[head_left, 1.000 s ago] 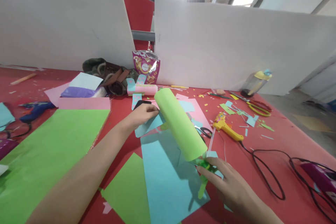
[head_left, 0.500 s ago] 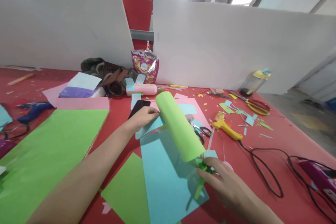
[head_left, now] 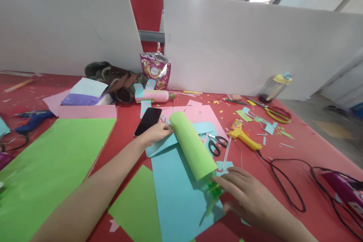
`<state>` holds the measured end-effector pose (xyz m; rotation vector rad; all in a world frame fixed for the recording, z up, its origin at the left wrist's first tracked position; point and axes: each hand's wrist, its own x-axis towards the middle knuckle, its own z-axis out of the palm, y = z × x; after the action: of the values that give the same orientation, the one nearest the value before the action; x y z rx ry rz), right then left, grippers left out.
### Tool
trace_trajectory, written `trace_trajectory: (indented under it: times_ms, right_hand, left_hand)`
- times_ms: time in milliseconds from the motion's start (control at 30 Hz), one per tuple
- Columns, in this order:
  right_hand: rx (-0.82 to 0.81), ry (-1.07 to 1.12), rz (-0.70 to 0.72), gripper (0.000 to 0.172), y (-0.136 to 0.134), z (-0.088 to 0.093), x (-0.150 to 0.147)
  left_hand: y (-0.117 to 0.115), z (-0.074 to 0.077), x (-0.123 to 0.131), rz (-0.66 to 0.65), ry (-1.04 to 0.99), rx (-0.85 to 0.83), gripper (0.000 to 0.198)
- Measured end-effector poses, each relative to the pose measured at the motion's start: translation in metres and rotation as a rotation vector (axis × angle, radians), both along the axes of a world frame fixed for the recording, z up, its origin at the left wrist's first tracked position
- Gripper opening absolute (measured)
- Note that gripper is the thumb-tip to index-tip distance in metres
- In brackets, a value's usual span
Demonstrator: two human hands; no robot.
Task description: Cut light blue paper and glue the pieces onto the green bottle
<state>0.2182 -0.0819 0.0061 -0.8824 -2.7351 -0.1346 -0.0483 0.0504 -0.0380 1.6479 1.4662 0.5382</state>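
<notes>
A green paper-wrapped tube (head_left: 193,145) lies slantwise over blue paper (head_left: 176,193), with a clear green bottle neck (head_left: 214,189) at its near end. My left hand (head_left: 160,132) is closed at the tube's far left side, by a folded blue strip (head_left: 163,146); what its fingertips pinch is hidden. Beside the bottle neck is my right hand (head_left: 241,193), its fingers apart and holding nothing; the fingertips are close to the neck. Black-handled scissors (head_left: 217,144) lie right of the tube. A black phone (head_left: 148,121) rests behind my left hand.
On the right are a yellow glue gun (head_left: 245,139) with a trailing cord, red-yellow scissors (head_left: 278,114) and paper scraps. A pink bottle (head_left: 155,96) and a snack bag (head_left: 155,71) stand behind. Green sheets (head_left: 59,159) cover the left, near a blue glue gun (head_left: 35,120).
The green tube has come down lower onto the paper, its far end nearer me. My right hand's fingers have spread away from the bottle neck. More of the phone shows.
</notes>
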Motion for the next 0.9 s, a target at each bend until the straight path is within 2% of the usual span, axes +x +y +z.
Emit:
trace_trajectory:
  times_ms: [100, 167, 267, 333, 433, 533, 633, 767, 900]
  right_hand:
    - [0.064, 0.017, -0.038, 0.040, 0.007, 0.009, 0.000]
    - [0.065, 0.034, -0.092, 0.037, 0.015, 0.013, -0.002]
    - [-0.058, 0.109, -0.230, 0.027, 0.030, 0.013, -0.014]
    - [-0.220, 0.162, -0.300, 0.023, 0.041, 0.011, -0.027]
    - [-0.400, 0.202, -0.406, 0.031, 0.057, 0.009, -0.050]
    - [-0.506, 0.128, -0.517, 0.048, 0.069, 0.008, -0.067]
    - [-0.522, 0.023, -0.583, 0.060, 0.080, 0.011, -0.076]
    - [-0.564, -0.131, -0.590, 0.066, 0.090, 0.017, -0.081]
    - [-0.553, -0.188, -0.575, 0.068, 0.093, 0.021, -0.083]
  left_hand:
    - [0.000, 0.002, -0.001, -0.026, -0.033, -0.056, 0.025]
    - [0.001, 0.002, -0.001, -0.031, -0.052, -0.085, 0.023]
    - [0.002, 0.003, -0.001, -0.029, -0.083, -0.133, 0.019]
    - [0.002, 0.003, -0.001, -0.026, -0.111, -0.172, 0.017]
    - [0.000, 0.006, 0.000, -0.019, -0.177, -0.242, 0.018]
    - [-0.002, 0.008, 0.001, -0.003, -0.260, -0.317, 0.021]
    - [-0.004, 0.009, 0.002, 0.022, -0.335, -0.381, 0.023]
    - [-0.005, 0.007, 0.003, 0.033, -0.410, -0.493, 0.026]
    - [-0.004, 0.005, 0.004, 0.030, -0.472, -0.583, 0.024]
